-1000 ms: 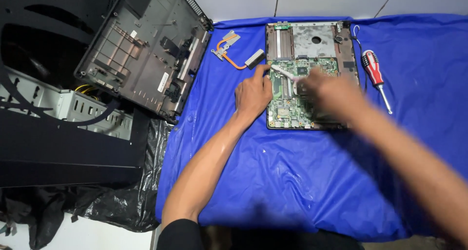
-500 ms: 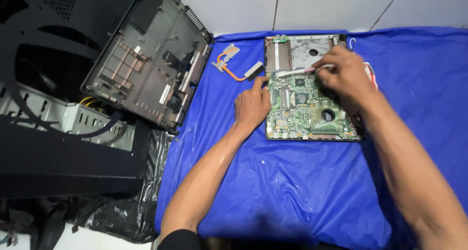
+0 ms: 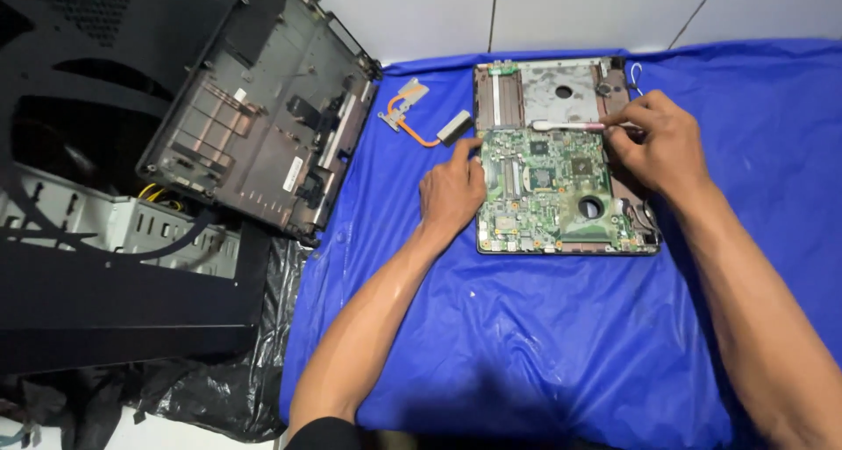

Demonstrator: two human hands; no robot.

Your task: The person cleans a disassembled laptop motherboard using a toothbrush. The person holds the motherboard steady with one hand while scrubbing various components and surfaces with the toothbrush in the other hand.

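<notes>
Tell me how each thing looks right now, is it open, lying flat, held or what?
Laptop base: opened up, flat on the cloth.
Green circuit board: bare, lying in the base.
Copper heat pipe: taken out, lying alone.
Dark bottom cover: off, propped tilted.
Thin tool: held in right hand.
Left hand: resting at board's edge.

Right hand [image 3: 656,143]: shifts from board centre to upper right edge | screwdriver [image 3: 579,126]: now gripped, lying across green circuit board [image 3: 548,191]

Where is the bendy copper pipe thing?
The copper heat pipe lies on the blue cloth, just above the left hand, between the dark laptop shell and the green circuit board.
</notes>
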